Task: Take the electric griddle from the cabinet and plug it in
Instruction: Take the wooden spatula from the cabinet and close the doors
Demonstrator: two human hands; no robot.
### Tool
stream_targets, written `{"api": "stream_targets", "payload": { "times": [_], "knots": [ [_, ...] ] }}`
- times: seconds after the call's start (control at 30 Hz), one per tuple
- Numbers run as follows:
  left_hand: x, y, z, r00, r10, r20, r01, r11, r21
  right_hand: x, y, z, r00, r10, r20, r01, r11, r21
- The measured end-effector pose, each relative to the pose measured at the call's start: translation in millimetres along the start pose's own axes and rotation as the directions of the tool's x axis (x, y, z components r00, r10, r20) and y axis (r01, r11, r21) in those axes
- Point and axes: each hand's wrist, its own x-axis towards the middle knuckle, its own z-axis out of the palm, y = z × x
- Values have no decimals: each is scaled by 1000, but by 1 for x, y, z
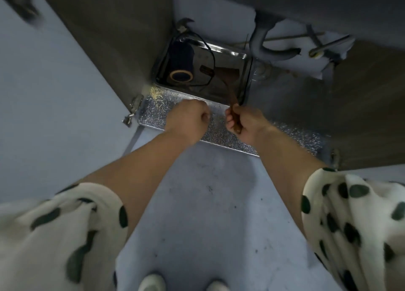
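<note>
As I look down through the head camera, the electric griddle is inside the open cabinet, on the cabinet floor at the back left, below the grey drain pipe. It reads as a shiny rectangular metal pan with a raised rim. A thin black cord loops across it, and a dark roll lies in its left half with its round end facing me. A brown wooden utensil rests in the right half, with its handle slanting out over the front rim.

My right hand is clamped around that wooden handle, fingers wrapped tight, just in front of the griddle's near right corner. My left hand is balled into a fist just beside it, over the glittering liner that covers the cabinet floor in front of the griddle. I cannot tell whether the left hand holds anything or touches the rim. The two hands are close together but not touching.

The pale cabinet door stands open on the left, its metal hinge at the liner's left end. Some light shavings lie on the liner near that corner. Both forearms are bare, with spotted white sleeves pushed up. Below is pale floor and the tips of light shoes.
</note>
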Motion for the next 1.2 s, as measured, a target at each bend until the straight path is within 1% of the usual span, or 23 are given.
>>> {"api": "stream_targets", "payload": {
  "times": [0.17,0.3,0.4,0.47,0.57,0.77,0.97,1.03,1.13,1.2],
  "knots": [
    [-49,39,-72,998,-48,32,47,999,17,-75,-7,15,994,112,-18,-110,992,64],
    [-91,69,-128,995,-99,31,98,994,49,-140,-15,32,980,197,-21,-195,978,70],
    [-117,83,-162,990,-138,22,137,989,57,-184,-17,46,962,273,2,-272,955,119],
    [-134,89,-184,988,-156,6,155,987,47,-212,-20,57,953,302,7,-301,945,129],
    [-155,92,-211,988,-151,-19,152,988,40,-242,-22,70,950,313,-9,-308,939,153],
    [-195,60,-273,991,-121,-55,122,992,24,-297,-19,102,951,308,15,-302,921,246],
    [-237,10,-331,985,-113,-128,116,993,15,-336,1,143,954,298,-12,-283,916,284],
    [-247,-10,-346,979,-109,-175,113,993,17,-344,7,160,957,288,-22,-270,917,294],
    [-259,-36,-361,966,-127,-227,136,990,25,-353,15,183,960,277,-39,-252,918,308],
    [-264,-48,-366,963,-159,-216,168,985,26,-357,18,193,962,269,-42,-243,919,309]
  ]
}}
